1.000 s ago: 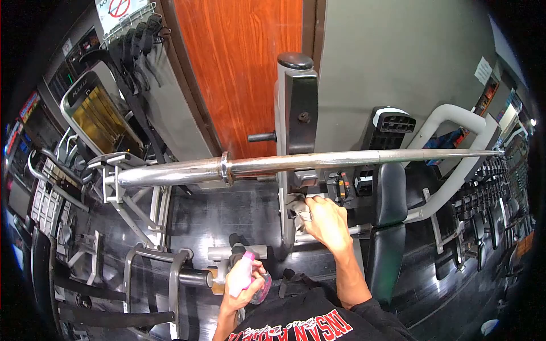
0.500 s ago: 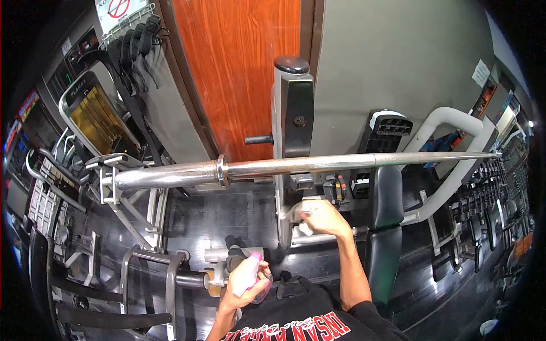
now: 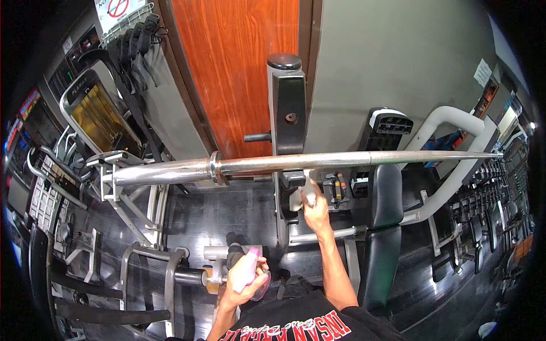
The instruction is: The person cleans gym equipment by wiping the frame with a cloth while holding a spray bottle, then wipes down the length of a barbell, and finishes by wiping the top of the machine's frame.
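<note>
In front of my body, my left hand (image 3: 253,278) is closed round a spray bottle (image 3: 245,271) with a pink-and-white head; part of its clear body shows beneath my fingers. My right hand (image 3: 316,211) grips a whitish cloth (image 3: 296,199), which hangs beside the fingers and reaches up toward the underside of the barbell (image 3: 318,161). The long metal bar runs across the view at about the height of the grey upright's (image 3: 288,108) lower part. My right fingers are just below the bar, next to that upright.
A black padded bench (image 3: 387,199) stands right of my arm. Machine frames (image 3: 151,261) crowd the left side. Behind the upright are a wooden door (image 3: 230,74) and a grey wall (image 3: 364,62). Dumbbell racks (image 3: 483,187) line the far right.
My right hand with the cloth has risen from below toward the bar beside the upright. My left hand still holds the spray bottle in nearly the same place.
</note>
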A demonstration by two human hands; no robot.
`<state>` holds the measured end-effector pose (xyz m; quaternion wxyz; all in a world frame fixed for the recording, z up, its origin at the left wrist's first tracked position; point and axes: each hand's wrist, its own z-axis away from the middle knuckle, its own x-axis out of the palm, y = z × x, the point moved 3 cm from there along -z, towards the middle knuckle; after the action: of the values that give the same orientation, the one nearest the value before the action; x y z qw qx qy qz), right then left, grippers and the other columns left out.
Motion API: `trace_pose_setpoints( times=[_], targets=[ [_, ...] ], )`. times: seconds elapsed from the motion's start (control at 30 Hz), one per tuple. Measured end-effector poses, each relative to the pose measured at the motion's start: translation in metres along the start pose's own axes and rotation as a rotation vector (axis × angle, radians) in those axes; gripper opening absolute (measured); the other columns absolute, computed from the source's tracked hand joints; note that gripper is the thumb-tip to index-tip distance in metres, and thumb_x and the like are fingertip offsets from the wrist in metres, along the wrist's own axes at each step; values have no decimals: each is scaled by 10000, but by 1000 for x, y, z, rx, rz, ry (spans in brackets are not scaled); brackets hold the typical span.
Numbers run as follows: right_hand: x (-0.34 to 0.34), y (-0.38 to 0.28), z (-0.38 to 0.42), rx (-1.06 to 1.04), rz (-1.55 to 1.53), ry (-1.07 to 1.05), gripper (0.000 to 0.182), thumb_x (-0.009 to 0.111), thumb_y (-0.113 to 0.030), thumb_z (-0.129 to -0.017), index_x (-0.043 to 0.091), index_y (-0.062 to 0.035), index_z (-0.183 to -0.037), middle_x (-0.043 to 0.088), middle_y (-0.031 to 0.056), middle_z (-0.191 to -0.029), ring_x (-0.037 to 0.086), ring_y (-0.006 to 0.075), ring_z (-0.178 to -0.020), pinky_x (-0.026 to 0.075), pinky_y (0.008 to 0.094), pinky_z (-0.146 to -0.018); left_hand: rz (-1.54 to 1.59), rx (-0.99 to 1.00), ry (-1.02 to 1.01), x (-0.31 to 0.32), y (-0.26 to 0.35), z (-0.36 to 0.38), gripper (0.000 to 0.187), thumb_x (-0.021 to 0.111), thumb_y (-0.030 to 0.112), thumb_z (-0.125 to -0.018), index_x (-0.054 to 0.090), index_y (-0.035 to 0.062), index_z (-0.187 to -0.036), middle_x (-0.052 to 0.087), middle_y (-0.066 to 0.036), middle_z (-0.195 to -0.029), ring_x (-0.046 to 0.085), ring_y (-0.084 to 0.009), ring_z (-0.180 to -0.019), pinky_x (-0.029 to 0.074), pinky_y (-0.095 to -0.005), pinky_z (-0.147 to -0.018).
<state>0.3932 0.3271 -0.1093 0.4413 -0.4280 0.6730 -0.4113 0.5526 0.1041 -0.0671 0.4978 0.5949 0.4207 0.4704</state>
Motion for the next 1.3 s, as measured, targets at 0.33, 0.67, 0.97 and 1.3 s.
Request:
trace_pose_setpoints(
  times=[0.33,0.67,0.97,1.3],
  targets=[
    [-24,53,49,161,186,-178,338,526,-27,-805,610,-11,-1132,673,200,-1003,649,299,-995,493,369,-837,14,6,-27,5,2,-5,360,673,1,-809,543,-45,-1142,617,-83,-925,580,-105,-768,480,-253,-741],
    [14,-64,36,-349,732,-376,327,586,-107,-673,667,-87,-989,650,151,-918,638,322,-861,523,408,-753,0,-26,-48,10,5,-13,357,669,-1,-811,542,-39,-1143,612,-79,-931,577,-99,-770,481,-252,-742],
    [-19,-62,8,-57,366,-606,283,590,-182,-707,649,-131,-979,668,164,-893,640,357,-870,511,448,-733,4,1,-24,8,0,-7,362,660,-20,-807,541,-30,-1149,609,-75,-949,568,-86,-750,473,-233,-718],
    [12,-42,31,-312,511,-245,408,633,-142,-640,634,-87,-1045,637,133,-912,605,341,-875,502,427,-781,3,19,44,5,1,-1,356,659,-14,-808,543,-25,-1144,609,-77,-957,564,-82,-743,474,-232,-683]
  ],
)
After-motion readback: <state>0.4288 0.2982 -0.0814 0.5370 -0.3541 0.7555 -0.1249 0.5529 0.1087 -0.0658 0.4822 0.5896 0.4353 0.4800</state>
